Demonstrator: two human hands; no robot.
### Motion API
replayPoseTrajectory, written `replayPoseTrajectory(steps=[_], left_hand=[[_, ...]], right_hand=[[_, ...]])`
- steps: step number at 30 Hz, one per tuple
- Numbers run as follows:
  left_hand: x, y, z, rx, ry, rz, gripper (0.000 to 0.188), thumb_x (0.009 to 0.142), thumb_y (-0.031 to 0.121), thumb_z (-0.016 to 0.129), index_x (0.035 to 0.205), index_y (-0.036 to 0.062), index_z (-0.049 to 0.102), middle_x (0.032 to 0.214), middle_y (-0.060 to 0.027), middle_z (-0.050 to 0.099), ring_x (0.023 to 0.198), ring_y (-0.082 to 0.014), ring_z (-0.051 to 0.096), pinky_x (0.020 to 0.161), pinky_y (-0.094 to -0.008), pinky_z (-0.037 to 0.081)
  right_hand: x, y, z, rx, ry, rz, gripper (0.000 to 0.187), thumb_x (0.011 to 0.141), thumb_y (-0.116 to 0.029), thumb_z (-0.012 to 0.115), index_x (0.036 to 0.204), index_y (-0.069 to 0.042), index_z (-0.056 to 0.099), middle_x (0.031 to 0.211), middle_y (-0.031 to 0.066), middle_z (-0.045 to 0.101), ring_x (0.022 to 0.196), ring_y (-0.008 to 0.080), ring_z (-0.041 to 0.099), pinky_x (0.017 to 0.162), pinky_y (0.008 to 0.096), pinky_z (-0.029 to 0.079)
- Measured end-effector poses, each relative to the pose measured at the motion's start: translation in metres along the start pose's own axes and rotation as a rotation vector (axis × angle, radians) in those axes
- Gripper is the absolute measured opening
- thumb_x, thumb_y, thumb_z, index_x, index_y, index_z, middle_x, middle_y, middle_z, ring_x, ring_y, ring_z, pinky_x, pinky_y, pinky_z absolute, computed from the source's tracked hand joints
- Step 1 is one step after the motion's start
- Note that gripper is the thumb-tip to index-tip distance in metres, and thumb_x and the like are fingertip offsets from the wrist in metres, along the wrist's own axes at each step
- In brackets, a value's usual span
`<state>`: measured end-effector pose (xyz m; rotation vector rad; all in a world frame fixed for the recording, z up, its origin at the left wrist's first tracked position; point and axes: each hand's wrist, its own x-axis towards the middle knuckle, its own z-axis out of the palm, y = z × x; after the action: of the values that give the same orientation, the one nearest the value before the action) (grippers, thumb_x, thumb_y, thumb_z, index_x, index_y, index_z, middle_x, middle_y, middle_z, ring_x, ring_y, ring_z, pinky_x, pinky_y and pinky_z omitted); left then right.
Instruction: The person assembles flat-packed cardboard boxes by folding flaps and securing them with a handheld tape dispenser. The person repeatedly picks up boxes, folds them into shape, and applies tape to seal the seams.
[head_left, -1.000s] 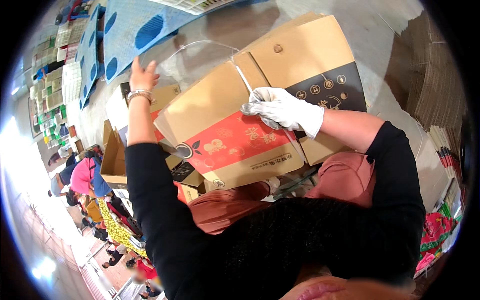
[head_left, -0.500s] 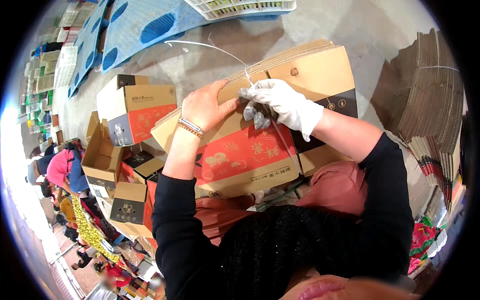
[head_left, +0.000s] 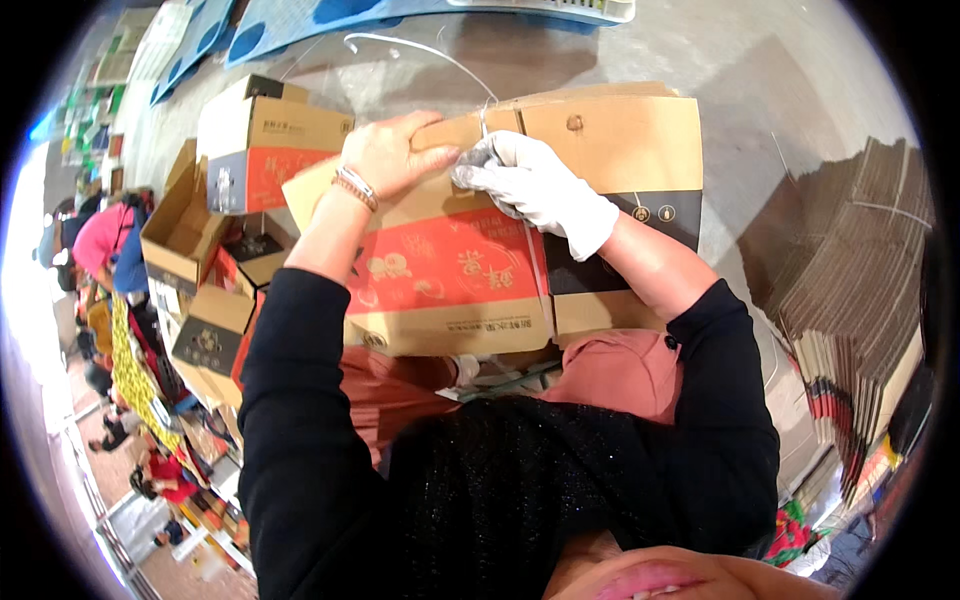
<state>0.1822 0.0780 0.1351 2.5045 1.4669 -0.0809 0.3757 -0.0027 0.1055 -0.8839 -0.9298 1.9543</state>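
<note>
A bundle of flat brown cartons (head_left: 620, 150) with red and black printed panels leans in front of my pink-trousered legs. A thin white strap (head_left: 541, 270) runs down across its face, and a loose end curls out above the top edge. My bare left hand (head_left: 390, 155) grips the bundle's upper edge, thumb pointing right and the other fingers partly hidden. Close beside it, my right hand (head_left: 535, 185), in a white glove with grey-smudged fingertips, is closed in a pinch at the strap near the top edge. The pinched part is covered by the fingers.
Open cartons (head_left: 190, 225) are piled at the left. Another strapped stack of flat cartons (head_left: 850, 260) stands at the right. Blue pallets (head_left: 290, 35) and a white crate (head_left: 590, 8) lie beyond, on the grey floor. People (head_left: 105, 235) work at the far left.
The view has shifted, moving the cartons up and left in the picture. My right hand's gloved fingers, hanging lower before, are now drawn together nearer my left thumb. My left hand keeps its hold.
</note>
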Motion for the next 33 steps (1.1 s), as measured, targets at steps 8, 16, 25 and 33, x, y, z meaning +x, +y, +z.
replayPoseTrajectory(steps=[8, 16, 25, 33], left_hand=[[-0.01, 0.003, 0.001, 0.019, 0.06, -0.024, 0.051, 0.075, 0.055, 0.056, 0.107, 0.0164, 0.059, 0.097, -0.0136, 0.063, 0.093, -0.0287, 0.06, 0.081, -0.036, 0.047], [-0.006, 0.026, 0.002, -0.012, 0.143, -0.063, 0.049, 0.082, 0.051, 0.05, 0.105, 0.0095, 0.06, 0.099, -0.0142, 0.063, 0.095, -0.0304, 0.058, 0.083, -0.0383, 0.045], [-0.003, 0.037, 0.03, 0.083, 0.452, -0.155, 0.04, 0.083, 0.049, 0.046, 0.072, 0.0141, 0.062, 0.078, -0.0054, 0.063, 0.083, -0.0227, 0.058, 0.075, -0.0384, 0.039], [-0.007, 0.029, 0.028, 0.057, 0.434, -0.097, 0.043, 0.086, 0.05, 0.04, 0.08, 0.0145, 0.064, 0.084, -0.007, 0.065, 0.083, -0.024, 0.06, 0.073, -0.04, 0.041]], right_hand=[[-0.005, -0.003, 0.004, -0.1, 0.006, 0.027, 0.024, 0.078, -0.017, 0.069, 0.092, -0.004, 0.054, 0.063, -0.0036, 0.047, 0.047, 0.0022, 0.036, 0.041, 0.0177, 0.027], [-0.009, -0.019, 0.018, -0.084, 0.171, 0.138, 0.022, 0.085, -0.027, 0.058, 0.076, -0.008, 0.053, 0.057, 0.0003, 0.047, 0.047, 0.0084, 0.04, 0.042, 0.0224, 0.031], [-0.008, -0.028, 0.07, 0.162, 0.61, 0.26, 0.032, 0.088, -0.039, 0.051, 0.067, -0.016, 0.05, 0.05, -0.0055, 0.04, 0.039, 0.0075, 0.033, 0.037, 0.0227, 0.026], [-0.04, -0.005, 0.091, 0.3, 0.647, 0.149, 0.028, 0.089, -0.036, 0.05, 0.068, -0.017, 0.05, 0.05, -0.004, 0.041, 0.041, 0.0107, 0.039, 0.039, 0.0244, 0.032]])
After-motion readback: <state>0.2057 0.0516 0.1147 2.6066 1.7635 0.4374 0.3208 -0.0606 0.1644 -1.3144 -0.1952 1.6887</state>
